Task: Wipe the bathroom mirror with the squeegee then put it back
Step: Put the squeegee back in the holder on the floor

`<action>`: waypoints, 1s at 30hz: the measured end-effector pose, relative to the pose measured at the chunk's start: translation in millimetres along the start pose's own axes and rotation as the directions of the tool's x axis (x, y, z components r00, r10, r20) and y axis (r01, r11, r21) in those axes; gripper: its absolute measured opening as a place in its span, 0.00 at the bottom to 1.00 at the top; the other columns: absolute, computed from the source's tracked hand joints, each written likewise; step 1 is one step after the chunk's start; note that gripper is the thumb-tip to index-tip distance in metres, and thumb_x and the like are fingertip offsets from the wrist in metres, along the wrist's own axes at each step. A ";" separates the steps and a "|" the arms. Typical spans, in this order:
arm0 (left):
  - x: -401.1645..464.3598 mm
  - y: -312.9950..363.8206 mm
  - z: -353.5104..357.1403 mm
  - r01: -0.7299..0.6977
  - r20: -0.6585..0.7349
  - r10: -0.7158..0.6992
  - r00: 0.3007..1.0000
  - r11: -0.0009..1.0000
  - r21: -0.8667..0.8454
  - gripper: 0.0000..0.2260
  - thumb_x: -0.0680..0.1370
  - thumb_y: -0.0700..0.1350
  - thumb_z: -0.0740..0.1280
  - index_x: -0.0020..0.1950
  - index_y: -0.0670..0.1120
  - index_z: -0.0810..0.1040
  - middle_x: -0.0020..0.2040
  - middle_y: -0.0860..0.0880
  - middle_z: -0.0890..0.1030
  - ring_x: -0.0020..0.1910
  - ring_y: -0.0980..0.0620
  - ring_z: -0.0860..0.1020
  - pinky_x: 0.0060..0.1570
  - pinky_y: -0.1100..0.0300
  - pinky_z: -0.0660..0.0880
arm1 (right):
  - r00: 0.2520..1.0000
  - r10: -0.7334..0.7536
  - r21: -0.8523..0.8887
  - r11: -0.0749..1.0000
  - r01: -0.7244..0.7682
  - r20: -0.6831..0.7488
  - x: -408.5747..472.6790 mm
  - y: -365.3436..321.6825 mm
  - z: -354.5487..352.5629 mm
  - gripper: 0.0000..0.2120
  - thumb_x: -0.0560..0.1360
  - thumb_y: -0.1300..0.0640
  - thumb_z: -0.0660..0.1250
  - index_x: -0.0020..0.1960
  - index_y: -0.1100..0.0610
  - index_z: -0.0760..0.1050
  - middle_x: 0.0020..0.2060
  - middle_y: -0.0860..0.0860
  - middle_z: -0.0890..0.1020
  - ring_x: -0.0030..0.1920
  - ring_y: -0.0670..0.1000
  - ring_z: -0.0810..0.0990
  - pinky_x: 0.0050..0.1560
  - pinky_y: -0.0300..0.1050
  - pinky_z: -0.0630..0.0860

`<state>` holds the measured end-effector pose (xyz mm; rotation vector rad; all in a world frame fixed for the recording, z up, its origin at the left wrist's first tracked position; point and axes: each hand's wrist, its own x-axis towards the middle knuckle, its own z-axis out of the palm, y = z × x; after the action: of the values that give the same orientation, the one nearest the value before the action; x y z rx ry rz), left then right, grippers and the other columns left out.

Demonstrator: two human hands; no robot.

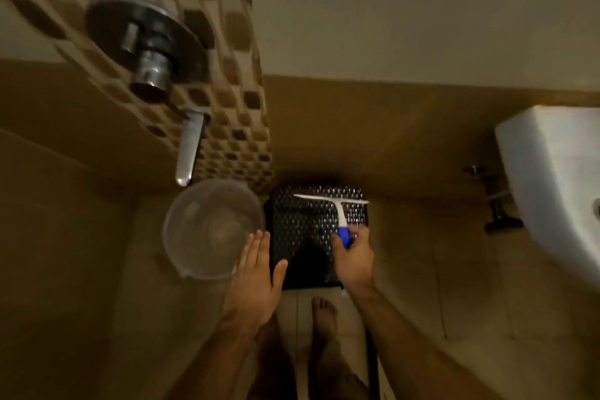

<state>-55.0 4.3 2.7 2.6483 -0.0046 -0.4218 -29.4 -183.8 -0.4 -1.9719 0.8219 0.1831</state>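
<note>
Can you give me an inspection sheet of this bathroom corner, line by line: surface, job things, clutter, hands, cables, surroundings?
Surface: dark perforated stool on a tan tiled floor.
Job's things: squeegee over the stool top, white blade toward the wall, blue grip end in the right hand. Mirror: nothing seen.
Clutter: clear bucket left of the stool, under the spout.
Hands: right hand closed on the squeegee; left hand open, flat, by the bucket rim, holding nothing.
Cables: nothing seen.
Surroundings: mixer valve on the mosaic wall, white basin at right, bare foot below.
</note>
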 end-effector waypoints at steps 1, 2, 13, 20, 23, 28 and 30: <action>5.1 -2.0 9.6 0.000 0.011 0.000 1.000 1.000 0.006 0.32 0.78 0.63 0.46 0.78 0.47 0.55 0.78 0.49 0.56 0.76 0.53 0.52 0.70 0.56 0.55 | 1.000 0.009 -0.026 1.000 -0.009 0.012 9.6 10.1 8.1 0.11 0.76 0.57 0.69 0.53 0.52 0.67 0.45 0.52 0.78 0.44 0.52 0.78 0.46 0.45 0.73; 12.2 -2.6 17.5 0.003 0.018 -0.003 1.000 1.000 0.009 0.31 0.79 0.62 0.49 0.78 0.47 0.54 0.78 0.49 0.55 0.76 0.54 0.51 0.71 0.56 0.54 | 1.000 0.018 -0.049 0.999 -0.016 0.022 19.0 19.0 16.4 0.11 0.76 0.57 0.69 0.54 0.53 0.68 0.46 0.53 0.79 0.45 0.53 0.78 0.48 0.46 0.74; 66.7 -20.3 96.8 0.058 0.028 -0.057 0.998 0.998 -0.017 0.28 0.81 0.58 0.51 0.78 0.45 0.55 0.77 0.48 0.56 0.76 0.52 0.52 0.72 0.56 0.54 | 0.999 0.030 -0.058 0.998 -0.029 0.026 98.1 74.6 76.6 0.17 0.77 0.55 0.68 0.62 0.56 0.68 0.55 0.53 0.78 0.54 0.51 0.78 0.59 0.44 0.75; 55.6 -39.3 128.3 0.087 0.040 -0.088 0.995 0.996 0.031 0.32 0.79 0.60 0.42 0.77 0.43 0.57 0.77 0.46 0.57 0.76 0.51 0.53 0.72 0.59 0.51 | 0.983 0.143 -0.109 0.985 -0.130 0.119 115.8 109.7 90.6 0.21 0.73 0.55 0.73 0.60 0.54 0.67 0.55 0.56 0.80 0.52 0.55 0.81 0.56 0.52 0.79; 50.6 -39.2 131.2 0.061 0.057 -0.064 0.996 0.997 0.056 0.31 0.80 0.60 0.43 0.77 0.43 0.57 0.77 0.46 0.57 0.76 0.51 0.52 0.72 0.57 0.52 | 0.974 0.166 -0.094 0.984 -0.152 0.156 117.6 110.2 85.8 0.26 0.72 0.52 0.74 0.64 0.57 0.68 0.59 0.57 0.78 0.58 0.56 0.79 0.62 0.51 0.75; 52.4 -22.8 102.4 -0.007 0.043 0.003 0.999 0.994 0.112 0.31 0.80 0.61 0.44 0.78 0.44 0.55 0.78 0.47 0.54 0.77 0.51 0.49 0.74 0.51 0.55 | 0.982 -0.144 -0.380 0.907 0.181 0.125 105.5 78.3 44.9 0.35 0.75 0.41 0.66 0.74 0.58 0.60 0.71 0.58 0.65 0.71 0.57 0.64 0.71 0.55 0.66; 56.1 -9.7 76.0 -0.044 0.016 0.043 0.999 0.991 0.124 0.31 0.80 0.61 0.45 0.78 0.45 0.54 0.78 0.48 0.52 0.77 0.52 0.46 0.74 0.51 0.54 | 0.928 -0.358 -0.487 0.795 0.362 0.105 96.5 53.2 25.1 0.37 0.77 0.39 0.62 0.76 0.59 0.58 0.75 0.59 0.62 0.75 0.60 0.58 0.74 0.59 0.60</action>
<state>-24.6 -24.4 -82.5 2.7618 -0.0954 -0.4378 16.4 -225.5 -94.9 -2.5784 0.3908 0.1892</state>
